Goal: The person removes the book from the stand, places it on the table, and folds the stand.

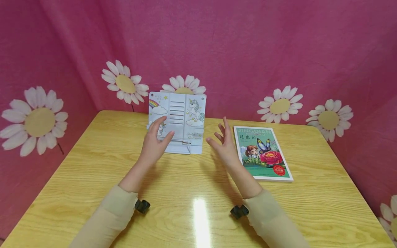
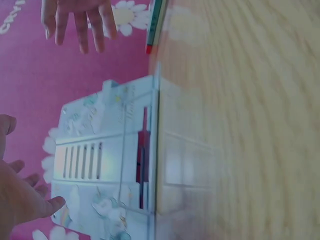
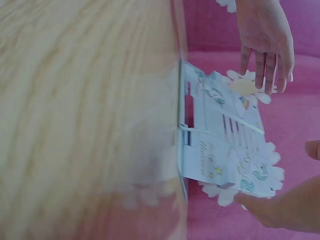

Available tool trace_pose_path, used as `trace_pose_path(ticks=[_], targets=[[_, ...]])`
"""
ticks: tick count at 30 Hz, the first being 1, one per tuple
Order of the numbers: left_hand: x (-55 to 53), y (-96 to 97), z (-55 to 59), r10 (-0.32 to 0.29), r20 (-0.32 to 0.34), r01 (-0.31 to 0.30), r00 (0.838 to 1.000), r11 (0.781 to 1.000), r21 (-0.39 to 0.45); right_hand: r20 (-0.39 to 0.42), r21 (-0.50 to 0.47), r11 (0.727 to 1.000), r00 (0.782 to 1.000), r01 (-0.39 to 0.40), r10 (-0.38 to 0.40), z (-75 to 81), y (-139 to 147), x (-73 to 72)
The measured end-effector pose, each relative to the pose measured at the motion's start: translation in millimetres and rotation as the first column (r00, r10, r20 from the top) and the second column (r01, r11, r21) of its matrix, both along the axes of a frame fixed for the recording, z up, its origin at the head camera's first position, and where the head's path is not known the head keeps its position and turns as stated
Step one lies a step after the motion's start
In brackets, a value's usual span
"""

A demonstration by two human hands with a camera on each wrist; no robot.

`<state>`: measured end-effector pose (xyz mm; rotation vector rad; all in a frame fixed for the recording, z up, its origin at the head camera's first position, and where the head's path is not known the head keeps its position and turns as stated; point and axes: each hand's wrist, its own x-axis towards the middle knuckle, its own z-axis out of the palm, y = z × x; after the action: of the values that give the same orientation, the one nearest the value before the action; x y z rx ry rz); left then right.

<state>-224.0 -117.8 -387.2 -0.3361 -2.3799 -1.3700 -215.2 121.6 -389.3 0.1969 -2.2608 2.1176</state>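
Observation:
A white book stand (image 1: 193, 128) printed with unicorns, clouds and a rainbow stands propped up toward the back of the table. It has a row of slots down its middle and a wire page holder along its lower ledge. My left hand (image 1: 152, 140) is spread in front of its left part, thumb and fingers apart, holding nothing. Off the stand's right side, my right hand (image 1: 225, 148) is held up with its fingers spread and nothing in them. Both wrist views show the stand (image 2: 112, 165) between the two hands.
A green-covered children's book (image 1: 262, 163) with a butterfly and a red flower lies flat to the right, beside my right hand. Behind the wooden table (image 1: 173, 182) hangs a pink cloth (image 1: 235, 51) with large white daisies.

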Motion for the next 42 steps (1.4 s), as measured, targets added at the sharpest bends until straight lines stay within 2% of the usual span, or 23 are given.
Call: trace_pose_path(ticks=[6,10,17,22,26,31,37,42], targets=[[-10.0,-12.6,-10.2,0.072,0.099,-0.073,0.993,0.997,0.005,0.086,0.046,0.999,0.996,-0.028,0.024,-8.8,-11,-6.1],[-16.1,-20.0,-14.9,0.110,0.123,-0.114,0.986,0.993,0.025,0.135,0.042,0.999,0.991,-0.019,0.013,-15.4,-16,-11.8],[-32.5,-34.3,-22.8,0.177,0.165,-0.186,0.970,0.982,0.042,0.230,-0.068,0.998,0.973,0.007,0.009,-19.1,-24,-22.3],[-43.8,-45.5,-28.3,0.187,0.230,-0.207,0.955,0.976,0.064,0.273,-0.082,0.997,0.962,0.009,0.014,-21.9,-27,-31.4],[-49.1,-49.7,-28.2,0.174,0.282,-0.209,0.943,0.973,0.098,0.291,-0.030,0.999,0.957,0.013,-0.004,-23.9,-28,-40.0],[-57.8,-52.1,-27.6,0.176,0.300,-0.218,0.937,0.970,0.110,0.315,0.033,0.999,0.949,0.016,-0.026,-24.0,-28,-50.9],[-64.3,-52.2,-27.0,0.207,0.264,-0.242,0.942,0.964,0.110,0.350,0.035,0.999,0.936,0.018,-0.029,-19.0,-28,-59.6],[-71.1,-53.3,-26.8,0.219,0.257,-0.251,0.941,0.963,0.100,0.376,0.040,0.999,0.926,0.018,-0.032,-15.8,-27,-66.1]])
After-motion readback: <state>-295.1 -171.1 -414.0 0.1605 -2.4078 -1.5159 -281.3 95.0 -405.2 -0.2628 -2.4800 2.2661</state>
